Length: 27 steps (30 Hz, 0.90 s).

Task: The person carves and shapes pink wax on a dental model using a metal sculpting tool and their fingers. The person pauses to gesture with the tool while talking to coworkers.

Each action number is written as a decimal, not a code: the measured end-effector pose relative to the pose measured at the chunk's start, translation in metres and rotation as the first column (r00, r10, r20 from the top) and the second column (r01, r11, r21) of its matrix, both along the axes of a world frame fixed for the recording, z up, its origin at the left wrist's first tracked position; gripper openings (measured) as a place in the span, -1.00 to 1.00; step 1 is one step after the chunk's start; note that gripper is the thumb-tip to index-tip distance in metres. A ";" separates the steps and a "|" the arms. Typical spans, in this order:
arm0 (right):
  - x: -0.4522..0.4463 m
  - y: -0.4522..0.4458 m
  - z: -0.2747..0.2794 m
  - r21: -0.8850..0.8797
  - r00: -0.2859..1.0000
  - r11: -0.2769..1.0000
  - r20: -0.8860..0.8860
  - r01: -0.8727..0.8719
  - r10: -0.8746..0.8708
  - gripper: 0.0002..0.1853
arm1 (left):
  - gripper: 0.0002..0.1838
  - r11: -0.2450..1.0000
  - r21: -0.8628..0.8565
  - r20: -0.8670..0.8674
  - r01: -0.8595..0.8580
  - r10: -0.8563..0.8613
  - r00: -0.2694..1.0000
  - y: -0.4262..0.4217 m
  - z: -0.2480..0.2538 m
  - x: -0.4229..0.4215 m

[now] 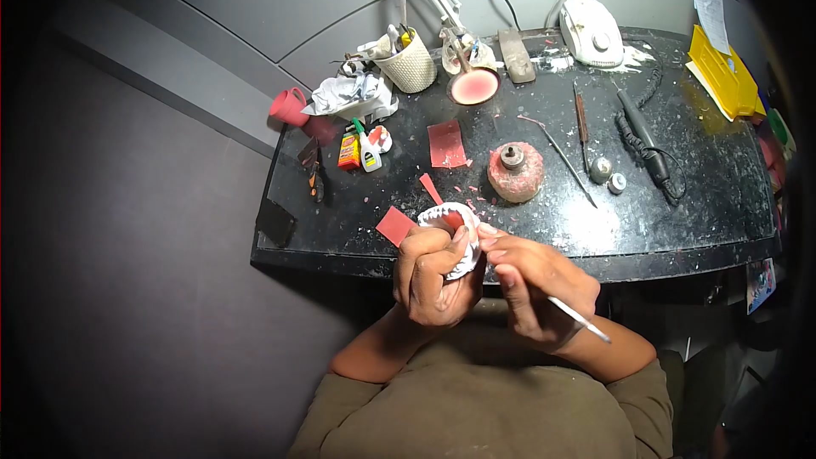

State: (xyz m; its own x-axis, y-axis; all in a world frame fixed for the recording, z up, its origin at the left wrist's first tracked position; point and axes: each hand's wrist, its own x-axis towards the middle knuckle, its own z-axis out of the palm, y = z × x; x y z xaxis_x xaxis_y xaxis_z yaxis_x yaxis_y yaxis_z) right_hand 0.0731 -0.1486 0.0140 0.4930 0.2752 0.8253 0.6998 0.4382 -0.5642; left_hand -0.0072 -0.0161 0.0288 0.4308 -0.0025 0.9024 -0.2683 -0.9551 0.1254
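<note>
My left hand (435, 279) is closed around a white plaster dental model (435, 211) with teeth along its edge and red wax inside the arch, held up at the table's front edge. In my right hand (548, 285) is a slim, pale dental instrument (582, 321), its rear end sticking out toward my forearm. The fingertips of this hand meet the model's right side; the instrument's working tip is hidden. Just beyond the model lie a square of red wax (395, 226), a narrow wax strip (431, 189) and a larger wax sheet (446, 144).
A wax-coated burner (515, 174) stands behind my right hand. Farther right are a long metal tool (563, 163), a wax knife (581, 123), small jars (601, 171) and a corded handpiece (644, 136). A lamp (473, 85) hangs over the back, near a woven cup (408, 64).
</note>
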 end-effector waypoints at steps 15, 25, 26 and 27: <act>0.022 -0.016 0.005 0.164 0.914 0.974 -0.350 -0.154 0.204 -0.79 | -0.59 0.894 -0.439 -0.158 0.086 -0.171 0.972 0.013 0.008 -0.009; 0.021 -0.011 -0.007 0.294 0.947 0.941 -0.219 -0.167 0.236 -0.71 | -0.55 0.777 -0.587 -0.165 0.227 -0.389 0.906 0.022 -0.001 -0.007; 0.021 -0.011 -0.007 0.294 0.944 0.938 -0.216 -0.182 0.251 -0.68 | -0.55 0.777 -0.587 -0.164 0.227 -0.389 0.907 0.021 -0.001 -0.007; 0.021 -0.011 -0.006 0.295 0.940 0.935 -0.212 -0.198 0.266 -0.65 | -0.54 0.717 -0.646 -0.125 0.262 -0.438 0.890 0.019 0.000 -0.007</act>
State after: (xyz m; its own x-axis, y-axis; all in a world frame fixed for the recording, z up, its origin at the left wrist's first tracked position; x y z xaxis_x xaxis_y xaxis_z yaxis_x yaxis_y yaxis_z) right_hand 0.0941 -0.1600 0.0076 0.6375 0.1941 0.7456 0.4149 0.7289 -0.5445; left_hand -0.0142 0.0027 0.0284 0.7190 0.2987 0.6275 -0.4422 -0.4999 0.7447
